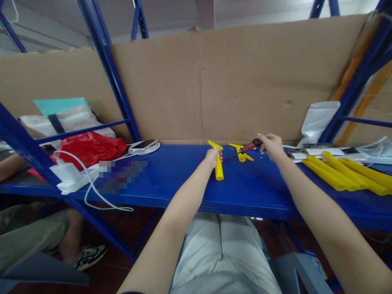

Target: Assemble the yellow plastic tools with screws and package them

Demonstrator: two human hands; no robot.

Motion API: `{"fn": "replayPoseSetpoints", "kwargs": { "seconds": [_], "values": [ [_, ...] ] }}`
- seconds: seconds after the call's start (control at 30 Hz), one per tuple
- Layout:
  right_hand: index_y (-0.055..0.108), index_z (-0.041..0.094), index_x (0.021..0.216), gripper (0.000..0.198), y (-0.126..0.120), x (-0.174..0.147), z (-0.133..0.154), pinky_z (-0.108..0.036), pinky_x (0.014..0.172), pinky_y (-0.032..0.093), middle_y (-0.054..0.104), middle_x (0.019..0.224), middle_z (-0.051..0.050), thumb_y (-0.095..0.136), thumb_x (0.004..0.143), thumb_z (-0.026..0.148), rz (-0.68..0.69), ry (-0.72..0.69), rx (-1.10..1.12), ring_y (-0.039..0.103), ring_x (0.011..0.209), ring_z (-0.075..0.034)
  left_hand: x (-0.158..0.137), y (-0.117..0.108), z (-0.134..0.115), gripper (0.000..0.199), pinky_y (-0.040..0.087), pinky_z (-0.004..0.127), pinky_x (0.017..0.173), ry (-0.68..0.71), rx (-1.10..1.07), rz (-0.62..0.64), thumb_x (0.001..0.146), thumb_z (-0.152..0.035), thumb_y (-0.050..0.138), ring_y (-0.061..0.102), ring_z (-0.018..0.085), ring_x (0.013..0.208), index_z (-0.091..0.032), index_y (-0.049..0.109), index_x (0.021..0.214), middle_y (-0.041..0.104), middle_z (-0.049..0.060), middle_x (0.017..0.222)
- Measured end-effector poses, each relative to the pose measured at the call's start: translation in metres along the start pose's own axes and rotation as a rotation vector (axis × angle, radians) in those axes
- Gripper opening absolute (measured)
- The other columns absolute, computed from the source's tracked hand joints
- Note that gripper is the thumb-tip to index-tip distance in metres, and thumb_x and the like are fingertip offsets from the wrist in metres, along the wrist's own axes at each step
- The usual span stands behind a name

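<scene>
From the head view, the left grip (213,158) is wrapped around a yellow piece (219,173), its round lower end poking out below the fingers. The right grip (272,146) pinches the rear of a screwdriver (249,148), whose shaft points back toward the left grip; whether the tip touches anything I can't tell. Between the two grips, a second yellow piece (242,157) sits on the counter (165,171), partly behind the screwdriver. Yellow tubes (330,175) lie right of the right grip. That rear hold could let the shaft wobble, and a slip might jab the left fingers or knock the second piece.
</scene>
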State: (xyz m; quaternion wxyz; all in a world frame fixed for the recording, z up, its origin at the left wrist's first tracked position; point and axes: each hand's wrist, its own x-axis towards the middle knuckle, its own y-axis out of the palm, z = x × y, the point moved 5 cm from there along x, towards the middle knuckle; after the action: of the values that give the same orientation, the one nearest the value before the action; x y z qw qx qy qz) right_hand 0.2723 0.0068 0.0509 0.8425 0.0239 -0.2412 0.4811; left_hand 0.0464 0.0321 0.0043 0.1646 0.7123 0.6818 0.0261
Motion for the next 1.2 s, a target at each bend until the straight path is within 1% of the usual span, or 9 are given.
{"fn": "replayPoseSetpoints", "kwargs": {
  "seconds": [0.23,0.43,0.6,0.77,0.83,0.97,1.03,1.1,1.2],
  "values": [
    [0.043,0.018,0.062,0.030,0.015,-0.017,0.002,-0.018,0.032,0.029,0.040,0.039,0.006,0.057,0.083,0.035,0.308,0.134,-0.173,0.035,0.032,-0.005,0.001,-0.001,0.000,0.013,0.029,0.018,0.040,0.013,-0.004,-0.001,0.079,-0.005,0.044,0.034,0.005,0.034,-0.016,0.046,0.071,0.040,-0.006,0.047],
    [0.049,0.016,0.065,0.034,0.030,-0.031,-0.002,-0.016,0.034,0.032,0.050,0.048,0.003,0.060,0.079,0.045,0.652,0.140,-0.331,0.041,0.038,-0.005,-0.001,-0.001,0.000,0.016,0.028,0.019,0.039,0.014,-0.002,-0.022,0.079,-0.006,0.045,0.033,0.005,0.034,-0.016,0.044,0.066,0.040,-0.005,0.047],
    [0.052,0.016,0.071,0.036,0.039,-0.038,-0.009,-0.017,0.037,0.036,0.054,0.051,0.002,0.063,0.075,0.049,0.787,0.131,-0.367,0.044,0.039,-0.005,-0.003,0.000,-0.001,0.018,0.028,0.018,0.039,0.010,-0.005,-0.032,0.079,-0.006,0.047,0.033,0.004,0.033,-0.016,0.043,0.065,0.040,-0.005,0.047],
    [0.053,0.015,0.068,0.034,0.044,-0.039,-0.008,-0.017,0.037,0.037,0.054,0.050,0.001,0.060,0.077,0.047,0.798,0.114,-0.395,0.044,0.038,-0.006,-0.004,0.000,-0.002,0.018,0.029,0.018,0.037,0.014,-0.005,-0.021,0.080,-0.006,0.044,0.033,0.004,0.033,-0.016,0.042,0.065,0.040,-0.005,0.046],
    [0.053,0.016,0.066,0.030,0.043,-0.037,-0.007,-0.019,0.038,0.037,0.053,0.049,0.001,0.061,0.078,0.042,0.783,0.099,-0.466,0.045,0.038,-0.007,-0.004,0.000,-0.001,0.018,0.029,0.017,0.038,0.014,-0.004,-0.020,0.080,-0.006,0.045,0.033,0.005,0.033,-0.017,0.042,0.066,0.040,-0.005,0.045],
    [0.053,0.017,0.060,0.023,0.032,-0.022,-0.005,-0.022,0.042,0.038,0.052,0.049,0.000,0.057,0.080,0.029,0.645,-0.007,-0.695,0.047,0.040,-0.010,-0.003,0.001,-0.001,0.017,0.029,0.017,0.038,0.004,0.006,-0.017,0.080,-0.007,0.046,0.034,0.004,0.033,-0.016,0.043,0.066,0.041,-0.005,0.047],
    [0.054,0.017,0.059,0.021,0.022,-0.012,-0.004,-0.023,0.050,0.042,0.057,0.055,-0.003,0.055,0.079,0.022,0.526,-0.114,-0.814,0.054,0.049,-0.013,-0.003,0.001,-0.001,0.016,0.029,0.018,0.038,-0.004,0.016,-0.018,0.079,-0.006,0.046,0.034,0.005,0.033,-0.016,0.044,0.067,0.042,-0.005,0.047],
    [0.060,0.017,0.063,0.015,0.009,-0.002,-0.005,-0.025,0.061,0.045,0.063,0.066,-0.007,0.052,0.077,0.015,0.411,-0.179,-0.948,0.061,0.065,-0.017,-0.004,0.001,-0.001,0.015,0.029,0.018,0.038,-0.011,0.029,-0.019,0.079,-0.006,0.046,0.034,0.005,0.033,-0.016,0.045,0.067,0.041,-0.005,0.046],
    [0.068,0.017,0.086,0.022,-0.010,0.010,-0.019,-0.032,0.075,0.047,0.067,0.089,-0.012,0.049,0.076,0.013,0.351,-0.095,-1.112,0.062,0.089,-0.024,-0.004,0.002,-0.002,0.015,0.029,0.019,0.038,-0.009,0.037,-0.019,0.079,-0.006,0.045,0.034,0.005,0.032,-0.016,0.044,0.068,0.042,-0.005,0.046]
  ]
}}
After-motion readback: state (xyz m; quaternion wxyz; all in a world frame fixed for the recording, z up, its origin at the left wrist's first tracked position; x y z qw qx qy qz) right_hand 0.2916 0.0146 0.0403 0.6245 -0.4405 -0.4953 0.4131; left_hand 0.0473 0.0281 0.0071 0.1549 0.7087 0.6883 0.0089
